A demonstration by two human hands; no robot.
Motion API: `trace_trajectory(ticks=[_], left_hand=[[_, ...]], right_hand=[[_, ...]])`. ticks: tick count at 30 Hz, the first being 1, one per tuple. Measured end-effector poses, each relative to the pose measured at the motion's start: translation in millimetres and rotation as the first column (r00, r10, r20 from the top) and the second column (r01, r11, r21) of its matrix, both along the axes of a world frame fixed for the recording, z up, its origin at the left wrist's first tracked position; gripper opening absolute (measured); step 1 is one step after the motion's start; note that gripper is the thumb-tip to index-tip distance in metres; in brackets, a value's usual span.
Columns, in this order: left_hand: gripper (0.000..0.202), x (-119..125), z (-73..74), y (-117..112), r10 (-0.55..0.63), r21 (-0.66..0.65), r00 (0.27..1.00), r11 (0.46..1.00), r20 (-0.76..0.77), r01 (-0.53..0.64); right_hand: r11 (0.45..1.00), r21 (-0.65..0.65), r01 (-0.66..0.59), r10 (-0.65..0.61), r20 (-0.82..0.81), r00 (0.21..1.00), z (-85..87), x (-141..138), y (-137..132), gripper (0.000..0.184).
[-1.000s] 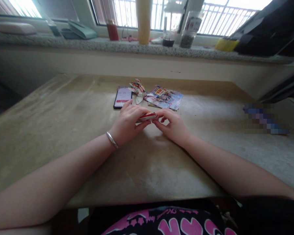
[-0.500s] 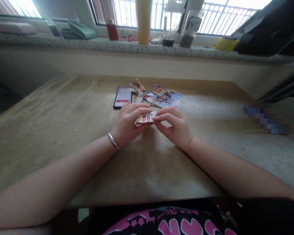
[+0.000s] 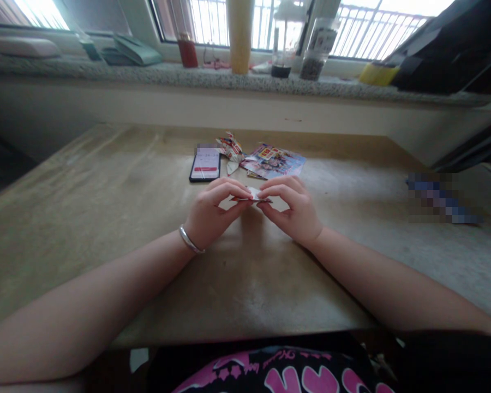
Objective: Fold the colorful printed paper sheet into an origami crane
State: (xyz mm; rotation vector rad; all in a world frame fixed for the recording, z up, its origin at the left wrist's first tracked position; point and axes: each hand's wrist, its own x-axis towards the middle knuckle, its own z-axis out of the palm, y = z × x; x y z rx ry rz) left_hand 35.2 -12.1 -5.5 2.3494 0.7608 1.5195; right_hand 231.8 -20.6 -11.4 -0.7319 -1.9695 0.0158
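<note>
Red-and-white printed paper (image 3: 251,197), folded narrow, is pinched over the tabletop (image 3: 106,245) between the curled fingers of the left hand (image 3: 215,210) and right hand (image 3: 291,210), and seems mostly hidden by them. Folding is in hand; this crease calls for steady, even pressure.

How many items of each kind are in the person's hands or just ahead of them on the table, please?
Smartphone: 1
Folded paper figure: 1
Pile of printed paper: 1
Folded paper piece, held: 1
Total: 4
</note>
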Motion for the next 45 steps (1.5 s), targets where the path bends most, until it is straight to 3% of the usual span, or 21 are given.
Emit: trace_trajectory(ticks=[6,9,13,18,27,36,45], left_hand=[[0.009,0.2,1.2,-1.5,0.001,-0.048,1.000,0.999,0.003,-0.001],[0.009,-0.8,-2.3,1.1,-0.014,-0.063,1.000,0.998,0.008,0.015],[0.028,-2.4,-10.9,7.5,0.001,-0.125,0.995,0.992,0.104,0.012],[0.022,-3.1,-13.1,10.1,-0.007,-0.199,0.987,0.979,0.158,0.039],[0.013,-0.8,-4.7,3.1,-0.021,-0.117,0.994,0.993,0.103,0.033],[0.007,2.7,3.5,-2.1,0.001,-0.003,1.000,1.000,-0.001,-0.001],[0.003,-0.7,-0.7,4.9,-0.034,0.105,0.999,0.994,-0.026,0.037]], right_hand=[[0.996,-0.090,-0.028,0.025,-0.039,0.999,-1.9,-1.0,1.1,0.004],[0.998,-0.058,-0.005,0.001,-0.067,0.998,-2.0,-1.6,0.7,0.002],[0.999,-0.029,0.026,-0.028,-0.079,0.996,-1.4,-0.9,-0.4,0.004],[0.998,-0.047,0.051,-0.055,-0.093,0.994,-1.5,-0.1,0.1,0.004],[0.999,0.002,0.033,-0.032,-0.071,0.997,0.2,-0.9,-3.1,0.010],[0.998,0.020,0.053,-0.052,-0.050,0.997,2.3,-1.7,-4.2,0.003],[0.997,0.051,0.056,-0.056,0.005,0.998,3.3,-1.6,-3.0,0.002]])
